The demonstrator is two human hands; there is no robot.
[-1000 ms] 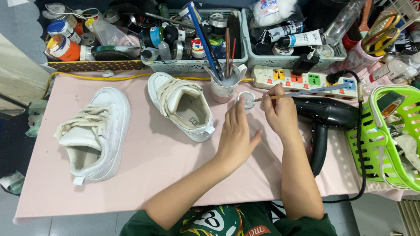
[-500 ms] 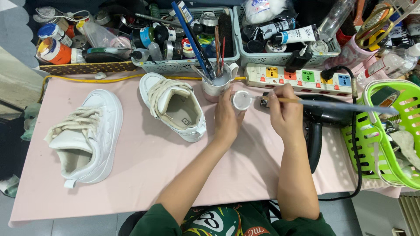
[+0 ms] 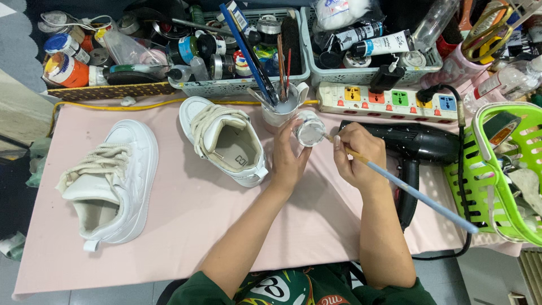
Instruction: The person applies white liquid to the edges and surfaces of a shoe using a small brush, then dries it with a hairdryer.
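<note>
Left hand (image 3: 291,161) wraps the small round paint jar (image 3: 309,128), fingers closed on its side, tipping its open mouth toward the camera. Right hand (image 3: 357,155) pinches a long pale-blue brush (image 3: 415,193), bristle end at the jar's rim, handle running off toward 4 o'clock. A second ago the jar and both hands sat nearer the brush cup; now they are lower and closer to the body, brush tip at the jar mouth, which reads as loading paint. The jar sits at table centre, just beside the cup of brushes (image 3: 280,108) at its 10 o'clock. One white sneaker (image 3: 226,141) lies at 9 o'clock, the other sneaker (image 3: 110,183) farther out. Black hair dryer (image 3: 420,144) at 3 o'clock; power strip (image 3: 389,100) at 1 o'clock; green basket (image 3: 497,175) beyond.
</note>
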